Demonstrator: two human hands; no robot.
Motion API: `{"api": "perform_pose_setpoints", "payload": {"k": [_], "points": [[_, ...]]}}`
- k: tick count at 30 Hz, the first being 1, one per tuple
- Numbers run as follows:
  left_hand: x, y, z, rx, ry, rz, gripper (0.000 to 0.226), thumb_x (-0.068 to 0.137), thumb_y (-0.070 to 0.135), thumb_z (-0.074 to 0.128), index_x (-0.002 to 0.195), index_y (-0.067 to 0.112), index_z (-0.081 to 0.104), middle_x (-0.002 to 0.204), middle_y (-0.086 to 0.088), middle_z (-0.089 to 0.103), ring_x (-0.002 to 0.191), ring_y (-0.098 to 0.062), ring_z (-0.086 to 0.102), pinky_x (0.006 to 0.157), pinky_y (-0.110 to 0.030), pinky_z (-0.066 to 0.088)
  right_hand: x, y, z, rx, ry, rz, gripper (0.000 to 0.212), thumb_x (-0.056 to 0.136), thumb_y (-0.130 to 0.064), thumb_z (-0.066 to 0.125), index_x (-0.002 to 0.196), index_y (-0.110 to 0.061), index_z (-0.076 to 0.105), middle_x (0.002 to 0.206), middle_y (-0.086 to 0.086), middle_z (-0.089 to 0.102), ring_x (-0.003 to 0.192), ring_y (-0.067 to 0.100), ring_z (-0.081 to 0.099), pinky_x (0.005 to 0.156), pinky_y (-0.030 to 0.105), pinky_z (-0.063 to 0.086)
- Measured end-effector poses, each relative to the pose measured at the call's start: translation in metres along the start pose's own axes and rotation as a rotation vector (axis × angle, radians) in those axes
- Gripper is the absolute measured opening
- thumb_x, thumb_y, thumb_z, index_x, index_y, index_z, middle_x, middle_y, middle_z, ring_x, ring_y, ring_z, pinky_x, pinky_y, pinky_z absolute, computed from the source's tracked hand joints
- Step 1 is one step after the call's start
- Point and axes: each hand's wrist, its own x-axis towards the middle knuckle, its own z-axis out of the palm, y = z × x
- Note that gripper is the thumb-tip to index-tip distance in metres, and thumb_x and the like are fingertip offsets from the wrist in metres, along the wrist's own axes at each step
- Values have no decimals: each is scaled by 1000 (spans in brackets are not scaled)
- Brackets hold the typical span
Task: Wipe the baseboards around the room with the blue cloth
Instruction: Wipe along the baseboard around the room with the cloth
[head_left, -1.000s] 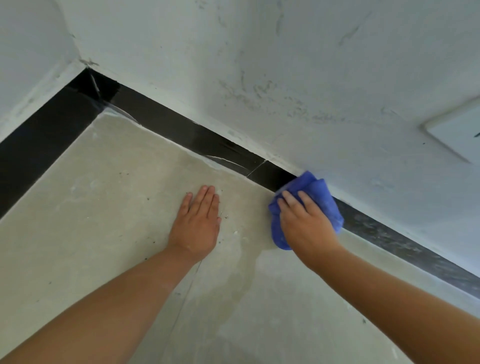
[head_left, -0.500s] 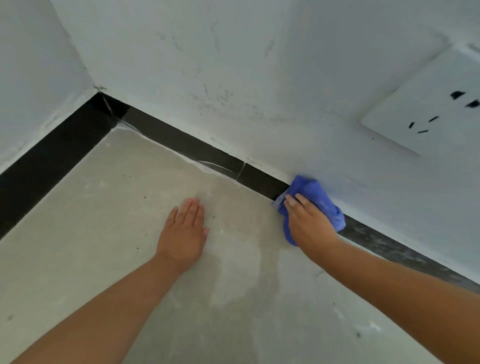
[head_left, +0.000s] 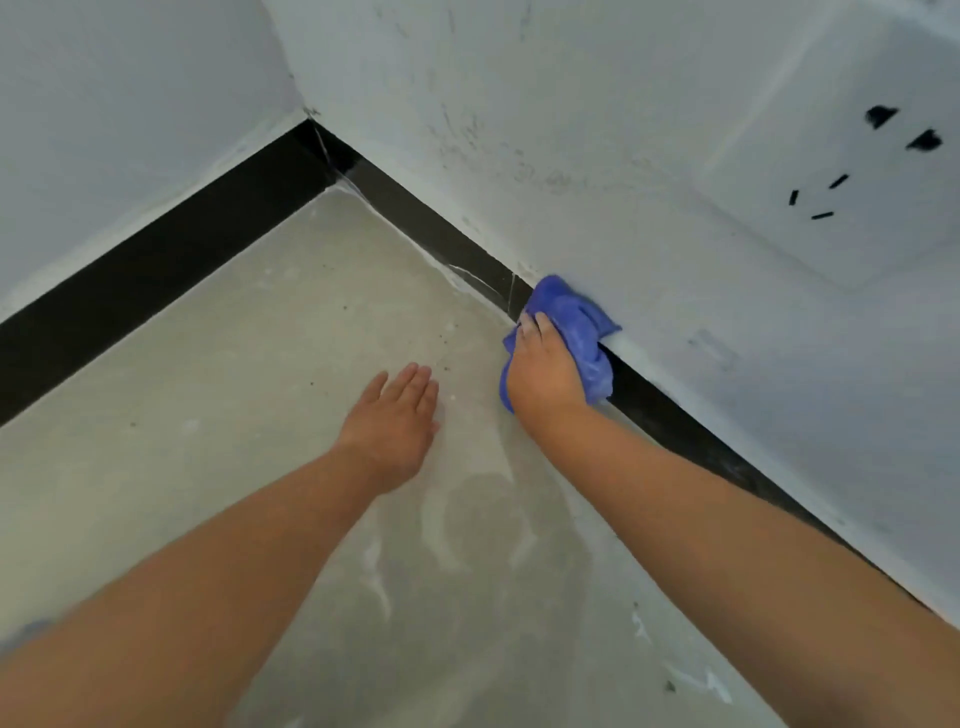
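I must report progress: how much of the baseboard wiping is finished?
Done: cannot tell. In hand: right hand presses the crumpled blue cloth onto the glossy black baseboard; left hand lies flat on the floor. Left: likely the stretch toward the corner and along the left wall.

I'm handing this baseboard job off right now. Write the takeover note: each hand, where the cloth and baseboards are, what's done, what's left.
Right hand: grips the bunched blue cloth, pressing it on the black baseboard of the right wall, below the wall socket.
Left hand: flat on the floor, fingers straight, holding nothing.
Done: cannot tell from this view which stretches are wiped.
Left: likely the run from the cloth to the corner, then the left wall's baseboard. Dark specks lie on the floor near the cloth.
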Motion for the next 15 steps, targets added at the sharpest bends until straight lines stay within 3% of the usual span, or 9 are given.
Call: {"api": "perform_pose_setpoints", "payload": {"k": [2, 3, 5, 8, 9, 11, 15], "points": [[3, -14, -11, 65, -32, -19, 54, 103, 30, 10, 149, 7, -7, 157, -6, -12, 145, -17, -12, 117, -33, -5, 6, -1, 9, 10, -54, -17, 46, 94, -41, 45, 139, -29, 44, 146, -10, 40, 138, 6, 31, 114, 36, 3], [6, -18, -15, 77, -26, -16, 54, 103, 30, 9, 149, 7, -7, 157, -6, -12, 145, -17, -12, 117, -33, -5, 14, -9, 16, -64, -3, -41, 48, 97, -39, 43, 142, -22, 39, 149, -2, 35, 140, 15, 25, 115, 37, 4], [12, -20, -18, 53, 6, -23, 54, 103, 30, 10, 149, 8, -7, 157, -5, -13, 145, -16, -13, 117, -32, -5, 15, -14, 19, -161, -57, -52, 50, 99, -36, 40, 143, -13, 34, 149, 5, 34, 141, 22, 21, 116, 34, 8], [20, -15, -11, -32, 9, -48, 54, 103, 31, 11, 149, 9, -7, 157, -4, -13, 145, -16, -12, 117, -31, -4, 9, -6, 22, -132, 1, 57, 56, 86, -45, 57, 132, -20, 36, 133, -13, 52, 130, 13, 31, 110, 22, 17], [22, -15, -6, -50, 3, -57, 55, 103, 31, 11, 149, 9, -7, 157, -5, -13, 145, -16, -12, 117, -31, -4, 10, -6, 20, -169, 23, -5, 52, 87, -41, 57, 131, -20, 40, 132, -11, 51, 130, 14, 32, 110, 25, 18], [26, -14, 2, -80, -3, -57, 55, 103, 31, 12, 149, 9, -6, 157, -5, -13, 145, -16, -12, 117, -31, -4, 11, -10, 24, -285, -51, -155, 43, 93, -29, 51, 133, -15, 44, 136, 0, 46, 132, 21, 33, 113, 34, 19], [33, -12, 11, -133, 14, -15, 55, 102, 32, 7, 149, 7, -8, 157, -6, -15, 145, -18, -13, 116, -29, -6, -3, -8, 35, -311, -260, -65, 34, 88, -25, 54, 121, -24, 55, 112, 13, 48, 114, 26, 46, 102, 35, 36]]}}
